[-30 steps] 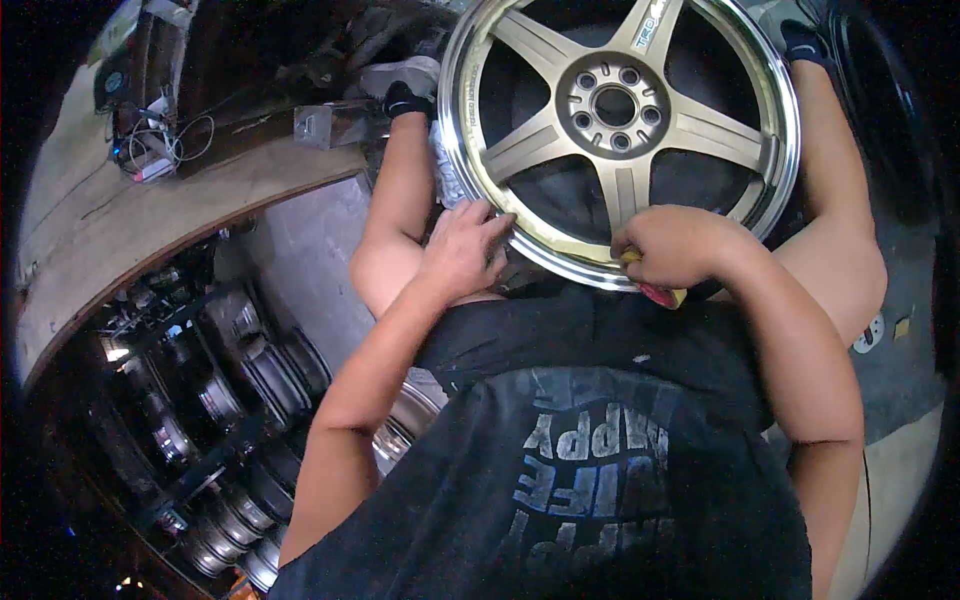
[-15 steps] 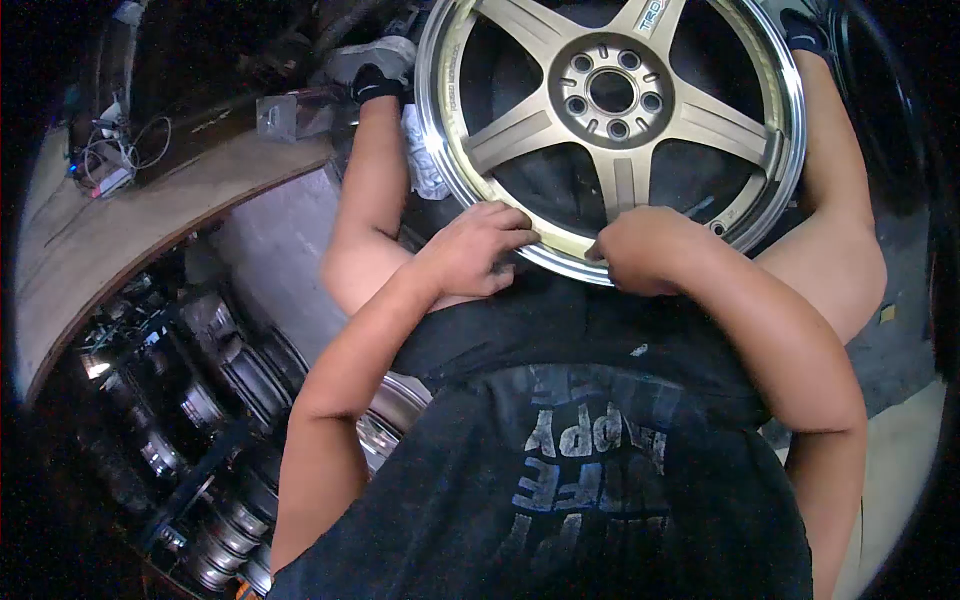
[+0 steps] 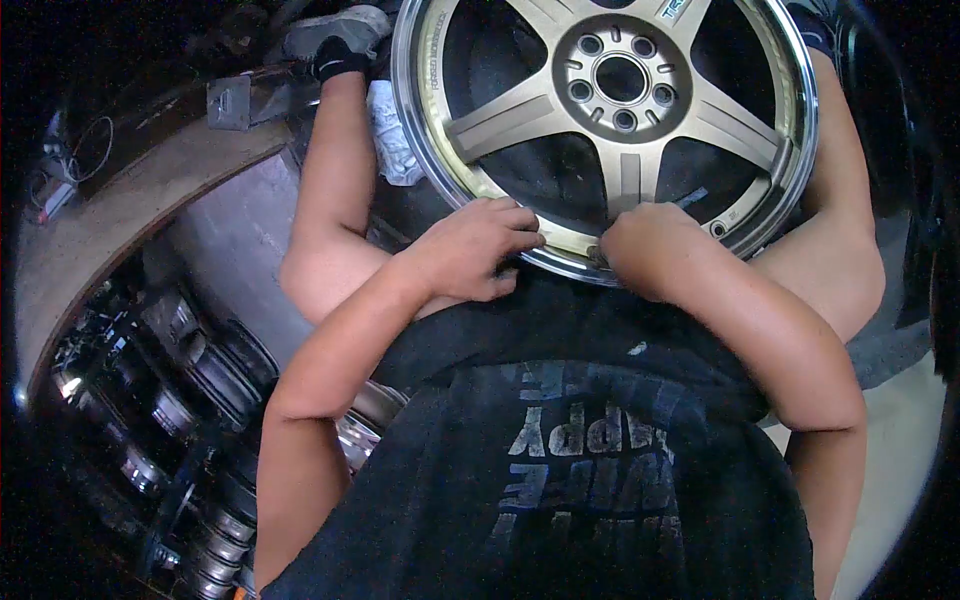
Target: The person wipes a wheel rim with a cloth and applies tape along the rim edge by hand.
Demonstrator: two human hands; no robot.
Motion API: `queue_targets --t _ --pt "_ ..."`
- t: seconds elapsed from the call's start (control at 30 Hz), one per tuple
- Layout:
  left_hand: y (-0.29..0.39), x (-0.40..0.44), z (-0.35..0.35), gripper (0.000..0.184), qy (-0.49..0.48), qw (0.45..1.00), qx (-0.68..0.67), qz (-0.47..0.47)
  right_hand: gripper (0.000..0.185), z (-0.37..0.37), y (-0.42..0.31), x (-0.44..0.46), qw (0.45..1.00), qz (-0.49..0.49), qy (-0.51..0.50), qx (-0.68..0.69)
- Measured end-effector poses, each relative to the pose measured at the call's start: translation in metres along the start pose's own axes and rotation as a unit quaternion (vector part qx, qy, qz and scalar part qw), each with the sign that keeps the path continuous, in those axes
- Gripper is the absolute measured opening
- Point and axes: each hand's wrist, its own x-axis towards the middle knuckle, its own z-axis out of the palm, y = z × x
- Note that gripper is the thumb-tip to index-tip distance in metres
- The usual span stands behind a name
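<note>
A gold five-spoke alloy wheel [image 3: 625,170] with a polished outer lip lies between my legs, its near edge by my lap. Pale yellow masking tape [image 3: 565,238] runs along the inside of the lip. My left hand [image 3: 465,250] bends over the near left lip, fingertips on the tape and thumb on the outer side. Close to its right, my right hand [image 3: 650,250] is closed at the near lip, where the visible tape ends. Its fingertips are mostly hidden and seem to pinch the tape.
A crumpled white cloth or paper [image 3: 395,140] lies beside the wheel, by my left leg. Several metal wheels [image 3: 225,375] stand in a dark rack at lower left. A curved wooden board edge [image 3: 150,195] and a white cable [image 3: 95,150] are further left.
The view has shifted a little, so the surroundings on the left sit further left. Both hands stay at the near lip, with little movement against the wheel.
</note>
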Motion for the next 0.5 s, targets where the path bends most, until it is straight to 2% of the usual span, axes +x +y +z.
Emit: queue_targets --t 0.4,0.5 --pt "0.001 0.010 0.009 0.060 -0.016 0.999 -0.017 0.022 0.031 -0.005 -0.007 0.006 0.998 0.006 -0.055 -0.030" --pt "0.002 0.012 0.013 0.058 -0.001 0.999 -0.012 0.034 0.023 0.003 -0.005 0.004 1.000 -0.008 -0.008 -0.028"
